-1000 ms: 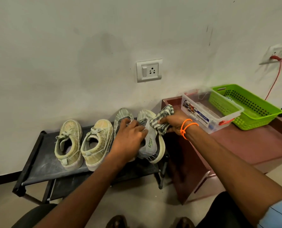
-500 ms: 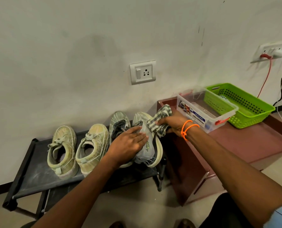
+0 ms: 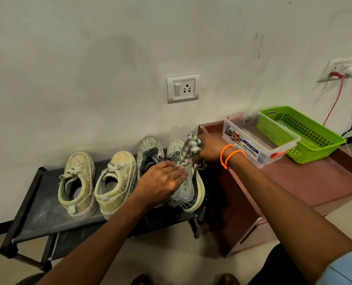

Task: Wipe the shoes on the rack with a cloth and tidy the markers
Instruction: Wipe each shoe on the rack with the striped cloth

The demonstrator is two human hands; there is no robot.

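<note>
Black shoe rack (image 3: 37, 206) against the wall, low maroon bench (image 3: 306, 182) just beside its right end. On the rack's top shelf, four shoes in a row: beige pair (image 3: 97, 182) toward the middle, grey sneaker pair at the right end, the far-right grey sneaker (image 3: 186, 190) tipped onto its side at the right edge. Likely light, with a soft fabric upper and a firmer rubber sole; best steadied over the heel and collar while wiped. Green basket (image 3: 306, 132) and clear plastic box (image 3: 261, 145) at the bench's back edge, touching; markers not made out. Left hand (image 3: 160, 182) laid over the sneaker, fingers nearly straight, pressing. Right hand (image 3: 210, 149) bunched round the checked cloth (image 3: 189, 149), limp and easily folded, held against the sneaker's upper. Orange bands (image 3: 231, 155) on the right wrist.
</note>
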